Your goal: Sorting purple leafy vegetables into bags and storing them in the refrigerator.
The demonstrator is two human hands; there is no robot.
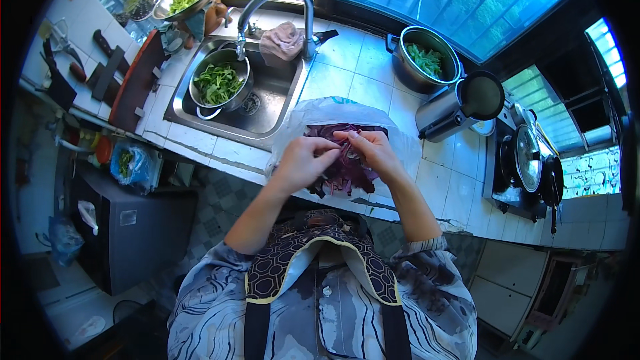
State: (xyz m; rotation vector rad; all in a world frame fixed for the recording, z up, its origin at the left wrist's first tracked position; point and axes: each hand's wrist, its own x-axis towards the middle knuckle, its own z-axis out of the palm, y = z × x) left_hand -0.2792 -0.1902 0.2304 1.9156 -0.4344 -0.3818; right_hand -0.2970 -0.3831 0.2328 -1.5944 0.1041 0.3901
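Note:
Purple-red leafy vegetables spill from the mouth of a white plastic bag lying on the counter's front part. Over them my left hand and my right hand meet, thumbs and fingertips pinched close together. A thin reddish stem shows between the fingertips of both hands. The rest of that piece is partly hidden by my fingers and blends with the leaves below.
Left of the bag, a metal pot of green leaves stands in the sink under a curved faucet. A colander holds cut greens behind. To the right are another pot, a steel kettle and a stove.

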